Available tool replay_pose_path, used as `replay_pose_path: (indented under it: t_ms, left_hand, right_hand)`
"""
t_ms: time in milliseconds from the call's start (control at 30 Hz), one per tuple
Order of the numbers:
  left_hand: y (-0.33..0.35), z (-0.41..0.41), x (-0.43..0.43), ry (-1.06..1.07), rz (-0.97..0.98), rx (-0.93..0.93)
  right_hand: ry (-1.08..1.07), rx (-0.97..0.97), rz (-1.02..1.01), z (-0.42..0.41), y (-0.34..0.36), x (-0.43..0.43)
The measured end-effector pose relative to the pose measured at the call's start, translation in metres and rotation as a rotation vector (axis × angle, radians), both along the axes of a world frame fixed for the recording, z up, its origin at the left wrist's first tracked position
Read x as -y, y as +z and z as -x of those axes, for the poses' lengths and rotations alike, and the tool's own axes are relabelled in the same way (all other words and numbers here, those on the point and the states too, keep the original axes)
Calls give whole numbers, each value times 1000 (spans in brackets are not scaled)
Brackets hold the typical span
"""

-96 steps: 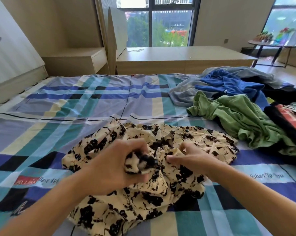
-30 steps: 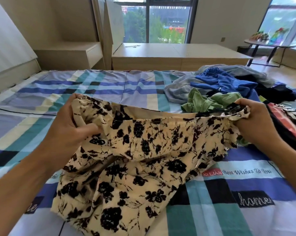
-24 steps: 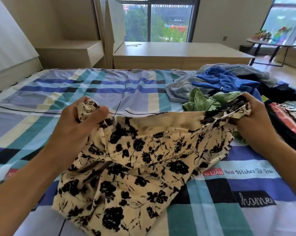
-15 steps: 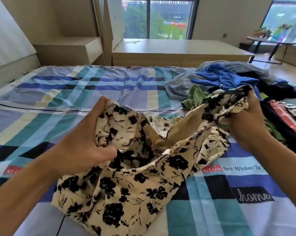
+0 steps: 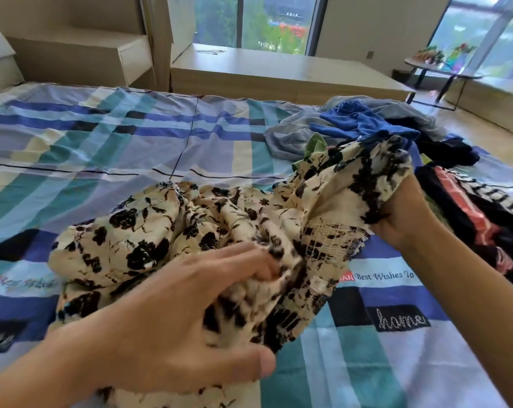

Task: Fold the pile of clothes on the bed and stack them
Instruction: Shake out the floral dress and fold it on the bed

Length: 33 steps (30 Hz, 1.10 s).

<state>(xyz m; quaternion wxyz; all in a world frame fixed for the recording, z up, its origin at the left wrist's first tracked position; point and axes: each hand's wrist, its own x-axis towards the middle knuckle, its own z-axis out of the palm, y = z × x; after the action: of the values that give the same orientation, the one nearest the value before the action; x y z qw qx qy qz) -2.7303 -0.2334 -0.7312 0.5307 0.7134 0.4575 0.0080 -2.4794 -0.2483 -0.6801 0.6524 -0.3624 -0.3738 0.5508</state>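
Setting: bedroom w/ pale wood walls, tall window (image 5: 258,22) at rear, low wooden platform (image 5: 278,72) beneath it, small round side table (image 5: 437,67) far right.
Surface: bed (image 5: 131,136) under plaid cover in blue, teal, white & black; printed words "Best Wishes To" & "home" show near right forearm.
Task item: cream cloth garment w/ black flower print (image 5: 149,231), crumpled, mid-bed directly in front of person; most of it rests on cover, right end lifted.
Left hand (image 5: 172,313): palm down over near part of cream cloth garment; fingers nearly straight, loosely spread, tips touching a fold; thumb held apart on near side; outline softened by motion blur.
Right hand (image 5: 402,213): raised above cover at garment's right end; grips bunched edge, cloth draped over fist; fingers mostly hidden by fabric.
Unfolded pile: right rear of bed, just beyond right hand; soft grey garment (image 5: 287,134) at left edge, bright blue garment (image 5: 364,122) on top, scrap of green cloth (image 5: 315,144) peeking beside raised cream edge, black garment (image 5: 443,148) on far side.
Right margin: black garment w/ red checks (image 5: 467,207) & black-white striped piece (image 5: 496,198), beside right wrist.
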Motion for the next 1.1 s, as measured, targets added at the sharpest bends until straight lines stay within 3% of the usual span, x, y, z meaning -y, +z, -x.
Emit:
replay_pose_path:
  t_ms: [33,67,133,167,267,333,467,533,633,833,1033,1100]
  left_hand:
    - [6,3,4,-81,-108,-186]
    - [18,0,5,-26,-383,-260]
    - [46,4,23,66,-906,25]
    - [56,1,20,30,-998,161]
    - [84,-34,-7,-239,-820,432]
    - [98,-56,-28,-297,-753,467]
    - [125,-85,-56,-345,-975,354]
    - [141,-94,-67,-309,-1011,220]
    - [166,-100,-86,-155,-1022,102]
    - [231,-95,-123,134,-1173,75]
    - [290,-78,-135,337,-1376,22]
    - [311,-60,-140,370,-1423,9]
  right_hand:
    - [5,23,-3,6,3,1]
    - [16,57,-29,11,4,0]
    - [-5,165,-92,26,10,5]
    - [9,217,-127,33,12,8]
    - [-60,387,-182,52,22,16]
    - [-170,448,-178,48,27,15]
    - [-374,731,-55,19,37,11]
    - [-402,613,4,2,41,9]
    - [-236,409,69,-8,36,12]
    - [172,716,148,61,0,46]
    - [-160,783,2,108,-10,8]
    - [-171,792,-62,104,4,-3]
